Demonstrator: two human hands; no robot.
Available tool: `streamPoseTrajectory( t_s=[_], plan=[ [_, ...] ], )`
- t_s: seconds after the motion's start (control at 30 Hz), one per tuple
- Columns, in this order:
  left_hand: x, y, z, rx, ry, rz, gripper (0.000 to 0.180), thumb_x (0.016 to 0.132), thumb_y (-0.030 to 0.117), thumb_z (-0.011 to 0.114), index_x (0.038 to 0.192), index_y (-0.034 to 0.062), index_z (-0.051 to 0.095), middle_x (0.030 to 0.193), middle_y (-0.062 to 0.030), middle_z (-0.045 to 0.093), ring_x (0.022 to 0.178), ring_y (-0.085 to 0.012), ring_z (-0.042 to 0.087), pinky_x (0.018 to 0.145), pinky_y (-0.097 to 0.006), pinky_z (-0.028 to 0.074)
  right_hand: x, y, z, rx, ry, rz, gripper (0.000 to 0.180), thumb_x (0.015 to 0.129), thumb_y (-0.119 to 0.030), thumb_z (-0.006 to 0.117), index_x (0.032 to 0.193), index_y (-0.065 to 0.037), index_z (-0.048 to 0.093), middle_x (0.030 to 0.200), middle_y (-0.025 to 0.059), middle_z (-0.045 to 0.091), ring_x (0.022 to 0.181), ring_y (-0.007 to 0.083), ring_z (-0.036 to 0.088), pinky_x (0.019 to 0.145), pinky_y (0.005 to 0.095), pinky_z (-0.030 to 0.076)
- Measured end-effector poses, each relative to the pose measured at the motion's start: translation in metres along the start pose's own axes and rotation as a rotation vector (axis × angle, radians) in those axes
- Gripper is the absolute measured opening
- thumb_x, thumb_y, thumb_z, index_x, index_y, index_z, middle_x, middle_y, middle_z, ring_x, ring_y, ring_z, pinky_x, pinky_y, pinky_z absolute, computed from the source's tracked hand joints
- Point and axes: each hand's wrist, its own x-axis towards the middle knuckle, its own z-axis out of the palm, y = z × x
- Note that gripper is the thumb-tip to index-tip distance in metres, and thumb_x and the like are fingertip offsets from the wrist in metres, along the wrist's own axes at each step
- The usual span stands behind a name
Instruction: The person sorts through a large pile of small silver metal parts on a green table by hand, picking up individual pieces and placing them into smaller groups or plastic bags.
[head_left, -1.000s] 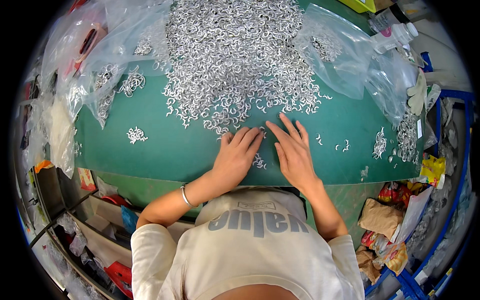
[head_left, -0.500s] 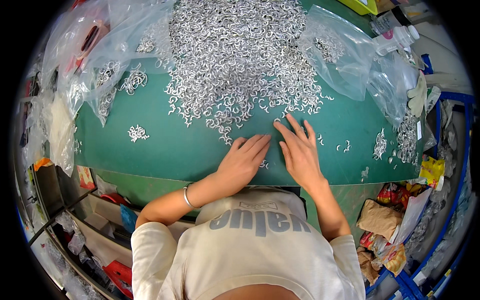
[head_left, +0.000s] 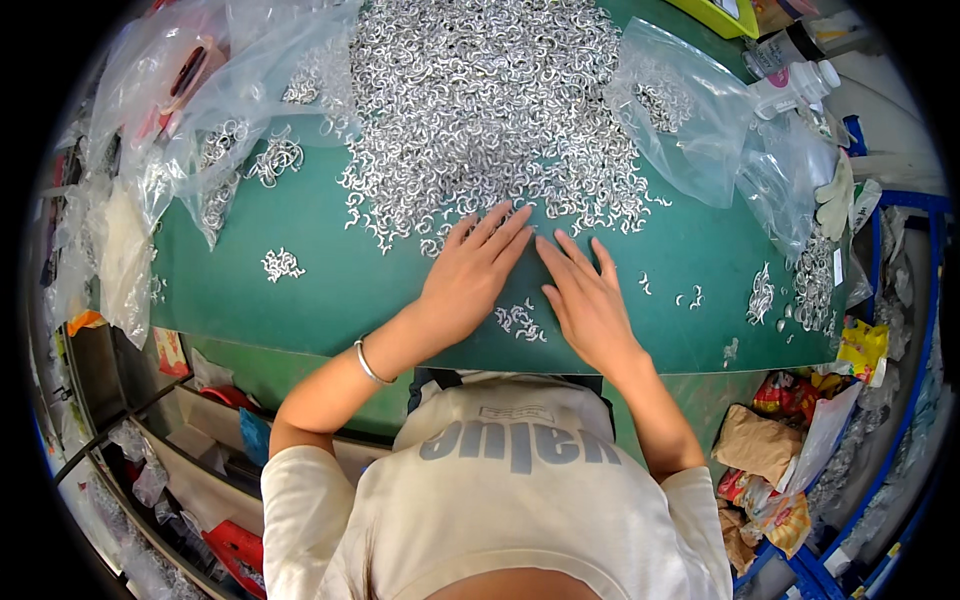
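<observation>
A big heap of small silver metal rings (head_left: 480,110) covers the far half of the green table mat (head_left: 330,290). My left hand (head_left: 472,277) lies flat on the mat, fingers stretched toward the near edge of the heap. My right hand (head_left: 585,297) lies flat beside it, fingers spread, tips just short of the heap. Between the two hands, close to the table's front edge, sits a small cluster of rings (head_left: 520,320). Neither hand grips anything. A thin bracelet (head_left: 367,364) circles my left wrist.
Clear plastic bags with rings lie at the left (head_left: 225,130) and right (head_left: 690,120). A little pile of rings (head_left: 281,264) sits left on the mat, loose ones (head_left: 760,295) at the right. White bottles (head_left: 790,85) stand far right. Crumpled packets (head_left: 770,450) fill a bin below.
Both hands slid toward me with a few rings, then reached back out to the heap's edge. A small cluster of rings now lies between them near the front edge.
</observation>
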Motion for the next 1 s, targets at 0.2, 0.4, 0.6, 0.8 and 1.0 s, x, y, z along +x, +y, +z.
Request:
streamPoseTrajectory(
  t_s=[0.2,0.4,0.6,0.8,1.0],
  plan=[
    [-0.006,0.01,0.007,0.009,-0.133,0.051,0.062,0.071,-0.009,0.051,0.133,-0.0036,0.046,0.148,-0.016,0.037,0.139,-0.0313,0.033,0.112,-0.058,0.021,0.004,0.018,-0.008,0.04,0.171,0.102,0.046,0.091,-0.008,0.056,0.135,0.0,0.045,0.136,0.0142,0.052,0.134,0.0322,0.04,0.11,0.0513,0.026],
    [-0.004,0.007,0.0,0.061,-0.082,0.039,0.054,0.078,0.001,0.055,0.131,-0.0058,0.047,0.143,-0.0199,0.041,0.136,-0.0337,0.037,0.11,-0.06,0.023,0.01,0.012,-0.006,0.05,0.019,0.074,0.044,0.091,-0.01,0.057,0.133,0.0,0.048,0.139,0.0135,0.049,0.136,0.0316,0.038,0.111,0.0503,0.025],
    [-0.018,0.018,-0.003,-0.213,-0.079,0.035,0.059,0.07,-0.01,0.051,0.129,-0.0055,0.049,0.141,-0.0196,0.045,0.134,-0.0358,0.04,0.11,-0.053,0.03,-0.027,0.009,-0.021,0.036,-0.075,0.085,0.041,0.088,-0.009,0.06,0.129,-0.003,0.053,0.14,0.0113,0.049,0.136,0.0301,0.038,0.11,0.052,0.026],
    [-0.04,0.034,0.013,-0.372,-0.107,0.17,0.044,0.078,-0.007,0.056,0.122,-0.0057,0.054,0.136,-0.0197,0.049,0.127,-0.0387,0.046,0.104,-0.048,0.04,-0.035,0.011,-0.018,0.037,0.015,0.155,0.039,0.088,-0.007,0.059,0.127,-0.002,0.055,0.14,0.0121,0.049,0.135,0.0315,0.04,0.111,0.0521,0.025],
    [-0.049,0.032,0.004,-0.396,0.004,0.018,0.039,0.079,-0.001,0.064,0.118,-0.0027,0.058,0.133,-0.0188,0.05,0.127,-0.0374,0.046,0.106,-0.049,0.038,-0.056,0.015,-0.024,0.014,0.143,0.275,0.042,0.091,-0.014,0.056,0.131,0.0,0.051,0.144,0.0159,0.044,0.138,0.0335,0.035,0.112,0.0533,0.02]
  ],
)
